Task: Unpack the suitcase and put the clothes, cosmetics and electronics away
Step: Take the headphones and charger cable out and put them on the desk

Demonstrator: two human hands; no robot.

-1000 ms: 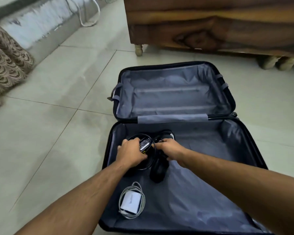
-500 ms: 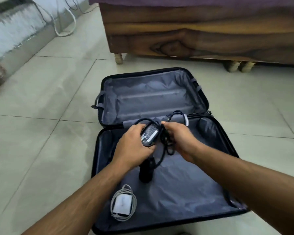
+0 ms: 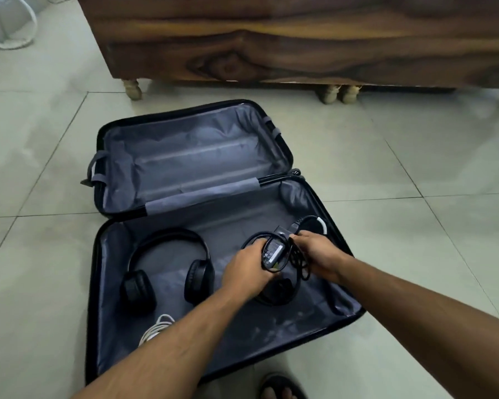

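You hold a black power adapter brick [image 3: 273, 252] with its looped black cable above the near half of the open grey-lined suitcase [image 3: 314, 300]. Your left hand [image 3: 249, 270] curls round the brick; your right hand [image 3: 319, 251] pinches the cable loops beside it, likely keeping them bundled. Black over-ear headphones [image 3: 167, 269] lie to the left

A single head-worn wide-angle camera is looking forward and steeply down from above the near edge of the open suitcase [image 3: 346, 254] lying on the tiled floor [image 3: 415, 168]. It is sitting close, with both forearms entering from the bottom edge, and is facing the wooden furniture [image 3: 300, 38] across the top.
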